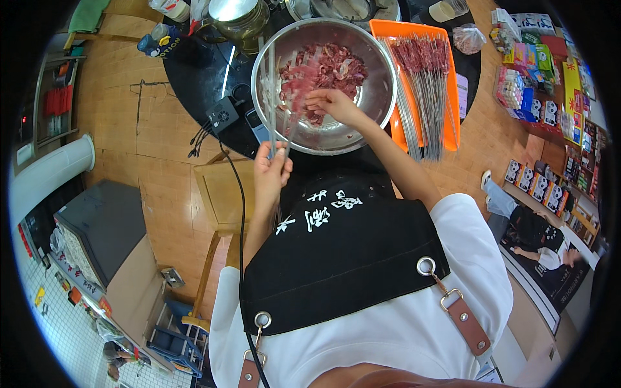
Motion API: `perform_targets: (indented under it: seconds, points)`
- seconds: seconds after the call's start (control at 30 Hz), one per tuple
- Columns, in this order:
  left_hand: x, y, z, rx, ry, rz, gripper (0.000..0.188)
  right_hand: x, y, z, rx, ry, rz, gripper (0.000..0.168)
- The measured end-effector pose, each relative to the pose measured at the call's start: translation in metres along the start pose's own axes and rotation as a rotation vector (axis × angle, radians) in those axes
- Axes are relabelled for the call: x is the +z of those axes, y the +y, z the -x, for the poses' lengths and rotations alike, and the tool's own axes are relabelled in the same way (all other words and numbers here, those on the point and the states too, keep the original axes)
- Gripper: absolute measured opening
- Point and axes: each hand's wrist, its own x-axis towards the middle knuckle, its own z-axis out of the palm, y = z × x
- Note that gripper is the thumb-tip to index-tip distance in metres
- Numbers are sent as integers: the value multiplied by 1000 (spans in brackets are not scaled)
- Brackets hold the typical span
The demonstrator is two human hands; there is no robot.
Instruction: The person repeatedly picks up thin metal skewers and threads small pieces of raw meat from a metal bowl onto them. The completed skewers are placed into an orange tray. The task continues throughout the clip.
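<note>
My left hand [272, 167] grips several thin metal skewers [272, 97] by their lower ends, over the near left rim of a steel bowl [325, 148]. Raw red meat pieces [339, 63] are heaped in the bowl. Motion blurs the skewers, and at least one bears a strip of meat [302, 82] along its upper part. My right hand [335, 104] is over the bowl, its bent fingers close beside that strip; whether they pinch meat is unclear. Right of the bowl, an orange tray [455, 97] holds loaded meat skewers [421, 56] and bare skewers [405, 111].
On the dark round table [194, 82] are a glass jug [242, 26], a black device with cables [223, 116], phones and a bag of meat [468, 39]. A wooden chair [225, 194] stands left. Other people [548, 237] are at the right and lower left.
</note>
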Motion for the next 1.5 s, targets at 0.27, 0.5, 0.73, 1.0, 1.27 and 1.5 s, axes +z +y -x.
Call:
perform_targets:
  seconds: [0.27,0.5,0.73,1.0,1.27,1.5]
  points:
    - [-17,14,5,116,160,51,10,58,-15,-11,-206,167,1094,16]
    - [-15,19,6,137,156,55,10,48,15,-19,-396,123,1112,13]
    - [-22,14,10,121,113,26,8,20,-7,-15,-71,154,86,20]
    - [-27,8,9,92,114,54,10,-28,-41,9,-174,455,1094,12]
    - [-20,12,12,89,107,30,5,-57,-32,12,-146,519,1513,8]
    - [-15,14,11,85,79,-15,5,-77,-44,20,-108,499,1007,17]
